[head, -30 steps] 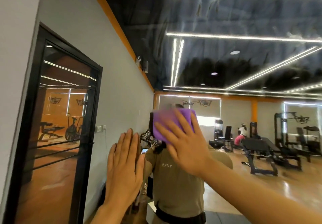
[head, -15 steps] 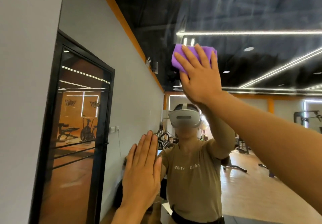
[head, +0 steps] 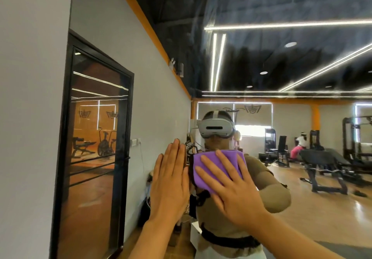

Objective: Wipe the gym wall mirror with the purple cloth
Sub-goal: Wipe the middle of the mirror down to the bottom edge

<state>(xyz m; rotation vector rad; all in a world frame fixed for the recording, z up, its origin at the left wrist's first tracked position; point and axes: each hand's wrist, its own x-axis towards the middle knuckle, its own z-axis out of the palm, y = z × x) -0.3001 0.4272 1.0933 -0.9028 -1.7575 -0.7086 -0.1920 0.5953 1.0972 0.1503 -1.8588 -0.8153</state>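
Standing at the far left is a pale grey painted wall (head: 30, 97), and set into it is a tall black-framed glass door (head: 94, 158) whose pane shows orange-lit exercise bikes. To the right of the door, the large gym wall mirror (head: 281, 57) fills the view, with faint streaks across its upper part where the dark ceiling and long strip lights are reflected. The left hand (head: 170, 180) lies flat against the glass near the mirror's left edge, its fingers straight, close together and pointing up, holding nothing. Just beside it to the right, the right hand (head: 229, 186) presses the folded purple microfibre cloth (head: 219, 165) onto the mirror with fingers spread wide and straight over it; the cloth sits at about chest height of the reflected person in a tan shirt and a grey-white headset (head: 215, 127). Further right, the reflection shows black weight benches (head: 326, 168) on a glossy wooden floor and, well behind them, a seated person in pink trousers.
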